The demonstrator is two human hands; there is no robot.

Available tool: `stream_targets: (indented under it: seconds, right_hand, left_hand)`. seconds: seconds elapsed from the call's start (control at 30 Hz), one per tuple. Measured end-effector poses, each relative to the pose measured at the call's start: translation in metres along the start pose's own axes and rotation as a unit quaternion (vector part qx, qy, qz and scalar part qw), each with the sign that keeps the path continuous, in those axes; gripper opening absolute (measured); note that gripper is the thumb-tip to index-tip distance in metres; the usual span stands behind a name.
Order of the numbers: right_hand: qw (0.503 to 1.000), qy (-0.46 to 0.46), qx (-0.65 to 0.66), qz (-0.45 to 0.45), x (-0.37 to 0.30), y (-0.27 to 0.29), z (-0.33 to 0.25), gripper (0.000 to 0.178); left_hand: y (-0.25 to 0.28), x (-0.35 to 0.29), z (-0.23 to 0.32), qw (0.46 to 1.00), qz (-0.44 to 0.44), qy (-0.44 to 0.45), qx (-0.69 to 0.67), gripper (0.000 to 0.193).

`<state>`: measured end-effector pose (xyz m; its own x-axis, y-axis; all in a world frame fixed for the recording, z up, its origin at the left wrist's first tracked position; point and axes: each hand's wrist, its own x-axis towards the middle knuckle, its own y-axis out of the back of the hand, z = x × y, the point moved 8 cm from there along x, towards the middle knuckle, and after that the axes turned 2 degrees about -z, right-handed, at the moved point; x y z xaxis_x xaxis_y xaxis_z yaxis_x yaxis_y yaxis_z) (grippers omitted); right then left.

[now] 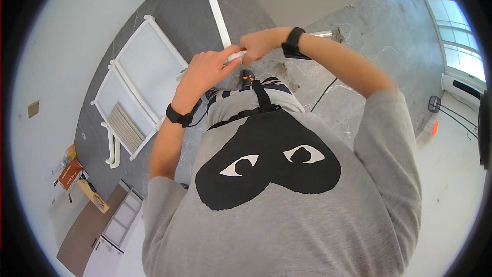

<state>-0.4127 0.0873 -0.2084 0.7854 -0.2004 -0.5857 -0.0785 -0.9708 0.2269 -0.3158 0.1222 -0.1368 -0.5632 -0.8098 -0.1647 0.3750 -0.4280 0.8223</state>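
Both hands meet at chest height over the grey floor [359, 25] — the left hand [205, 72] and the right hand [259, 45] each closed around a short white tube [234, 55] held between them. A long white bar [215, 7] runs away just beyond; white bed-frame panels [148, 66] lie to the left.
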Motion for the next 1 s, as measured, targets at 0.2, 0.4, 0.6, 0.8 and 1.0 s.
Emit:
stream_targets:
  seconds: [0.2,0.4,0.6,0.8,1.0]
  right_hand:
    - [0.973,-0.145,0.050,-0.173,0.007,-0.023,0.015,0.020]
    - [0.880,-0.008,-0.368,0.299,-0.030,0.000,-0.021,0.020]
    - [0.785,0.068,-0.336,0.517,-0.046,-0.013,-0.021,0.018]
    - [0.905,0.008,-0.233,0.355,-0.028,0.002,0.000,0.023]
    - [0.996,0.003,0.088,-0.027,0.013,-0.003,0.018,0.034]
  left_hand:
    - [0.003,-0.009,-0.009,0.999,0.000,0.040,0.005,0.033]
    - [-0.003,-0.003,-0.012,0.998,-0.038,0.029,-0.041,0.033]
    - [-0.002,0.002,-0.005,1.000,-0.019,0.015,-0.020,0.034]
    - [-0.002,0.006,-0.004,0.999,0.010,-0.004,0.036,0.030]
    - [-0.003,0.000,-0.007,0.999,0.000,0.025,0.026,0.031]
